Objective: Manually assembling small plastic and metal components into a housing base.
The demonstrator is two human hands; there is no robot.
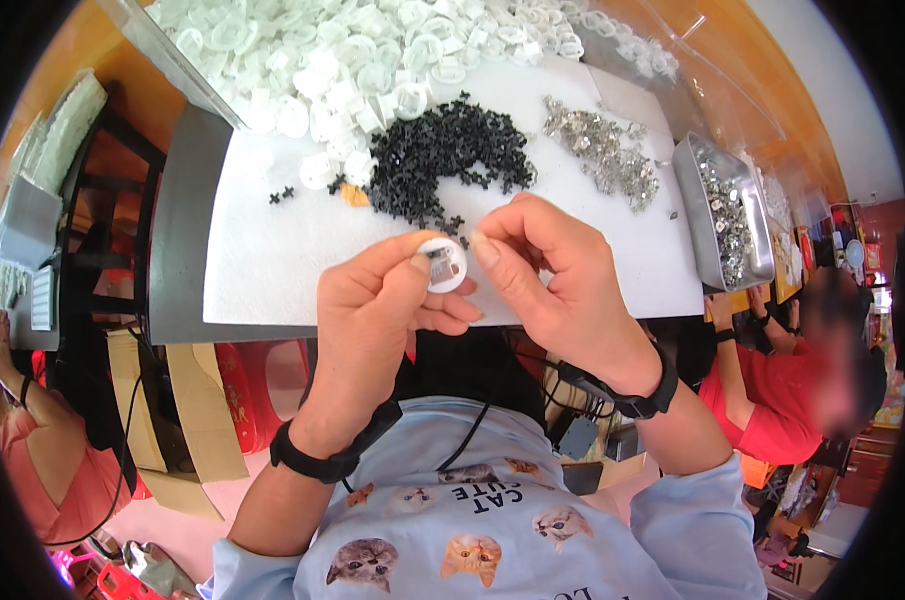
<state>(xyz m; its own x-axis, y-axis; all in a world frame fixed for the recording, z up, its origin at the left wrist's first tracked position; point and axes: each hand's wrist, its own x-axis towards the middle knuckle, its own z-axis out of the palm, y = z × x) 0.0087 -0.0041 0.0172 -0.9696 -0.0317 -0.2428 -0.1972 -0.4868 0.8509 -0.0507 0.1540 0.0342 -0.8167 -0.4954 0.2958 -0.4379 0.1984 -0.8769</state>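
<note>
Between the thumb and fingers of my left hand (pixel 367 305) is a small round white plastic part (pixel 452 268). Metal-looking pieces and a dark bit show on its face. My right hand (pixel 562 280) is just to the right of it, thumb and forefinger pinched together. Whatever lies in that pinch, if anything, is too small to make out. Beyond both hands spreads a heap of small black cross-shaped pieces (pixel 412 165). To its right lies a scatter of small silvery metal pieces (pixel 607 150).
White and clear round plastic parts (pixel 372 50) are piled at the back, beside a clear panel (pixel 172 60). A metal tray (pixel 694 200) of metal pieces stands at the right of the white work surface (pixel 262 260). People sit at both sides; a cardboard box (pixel 212 420) is below left.
</note>
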